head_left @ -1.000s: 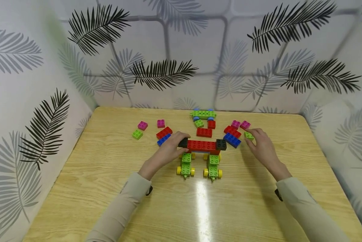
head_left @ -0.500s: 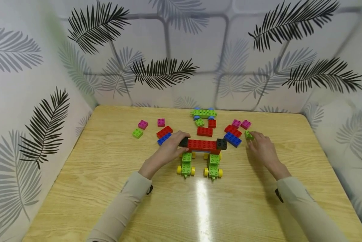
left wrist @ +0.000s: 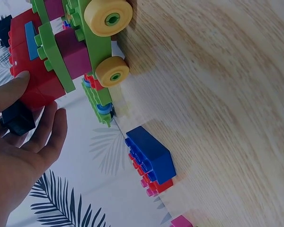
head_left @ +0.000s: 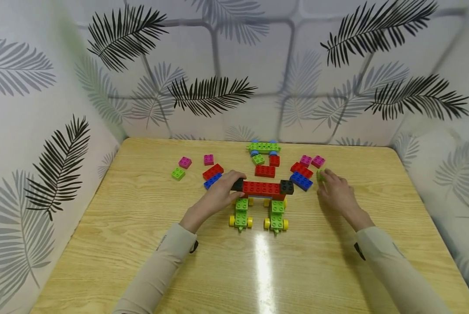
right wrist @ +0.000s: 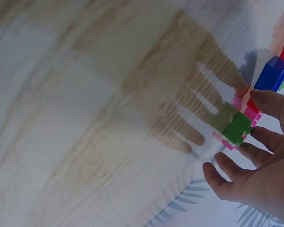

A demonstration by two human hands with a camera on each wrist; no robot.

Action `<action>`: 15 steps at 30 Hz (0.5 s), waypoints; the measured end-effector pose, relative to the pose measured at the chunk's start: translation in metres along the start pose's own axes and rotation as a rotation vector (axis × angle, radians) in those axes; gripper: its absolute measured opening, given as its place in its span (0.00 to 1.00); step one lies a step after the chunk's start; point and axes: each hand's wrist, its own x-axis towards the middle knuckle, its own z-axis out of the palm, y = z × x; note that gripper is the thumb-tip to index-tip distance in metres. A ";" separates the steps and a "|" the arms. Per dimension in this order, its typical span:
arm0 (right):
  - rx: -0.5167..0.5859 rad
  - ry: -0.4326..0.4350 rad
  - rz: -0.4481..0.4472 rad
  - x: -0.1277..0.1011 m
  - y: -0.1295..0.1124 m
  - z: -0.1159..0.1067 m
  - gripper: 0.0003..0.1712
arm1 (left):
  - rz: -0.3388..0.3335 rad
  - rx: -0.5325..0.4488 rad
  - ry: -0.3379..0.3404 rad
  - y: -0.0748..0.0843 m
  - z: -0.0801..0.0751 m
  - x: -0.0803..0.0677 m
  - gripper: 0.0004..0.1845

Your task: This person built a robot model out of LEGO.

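Note:
A building-brick structure (head_left: 261, 188) stands mid-table: a red beam with a black brick at each end, on two green wheeled bases (head_left: 241, 216) with yellow wheels. My left hand (head_left: 219, 192) grips its left end around the black brick (left wrist: 18, 117), the thumb on the red brick (left wrist: 36, 84). To the right, my right hand (head_left: 338, 192) is at a small green brick (head_left: 320, 175) on the table. In the right wrist view, the fingers are spread beside that green brick (right wrist: 236, 128), the index fingertip close to or touching it; the thumb stands apart from it.
Right of the structure lie a blue brick (head_left: 301, 181), a red brick (head_left: 302, 169) and pink bricks (head_left: 318, 161). Behind it are a red brick (head_left: 265, 171) and a green car base (head_left: 264, 147) with blue wheels. More loose bricks, including a green one (head_left: 178, 173), lie left.
My right hand has shifted slightly around the small green brick, its fingers now covering more of it. The left hand and the structure have stayed in place.

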 end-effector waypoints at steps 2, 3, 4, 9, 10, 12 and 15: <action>0.002 0.024 -0.014 0.000 -0.001 0.000 0.30 | -0.002 0.008 0.004 -0.001 0.000 0.000 0.22; 0.009 0.041 -0.025 0.000 -0.002 0.000 0.28 | -0.001 0.010 0.007 -0.001 0.001 -0.001 0.22; 0.021 0.058 -0.036 0.000 -0.003 0.000 0.26 | 0.001 0.014 0.009 -0.001 0.000 -0.001 0.22; 0.085 0.055 -0.046 -0.001 -0.006 0.000 0.18 | 0.011 0.019 0.018 -0.001 0.000 0.000 0.22; 0.088 0.040 -0.036 -0.001 -0.007 -0.001 0.17 | 0.012 0.019 0.018 -0.001 0.001 0.000 0.22; 0.083 0.019 -0.021 -0.003 -0.007 -0.001 0.15 | 0.016 0.018 0.017 -0.002 0.001 0.000 0.22; 0.075 0.035 -0.022 -0.005 -0.010 -0.004 0.13 | 0.021 0.018 0.016 -0.002 0.002 -0.001 0.22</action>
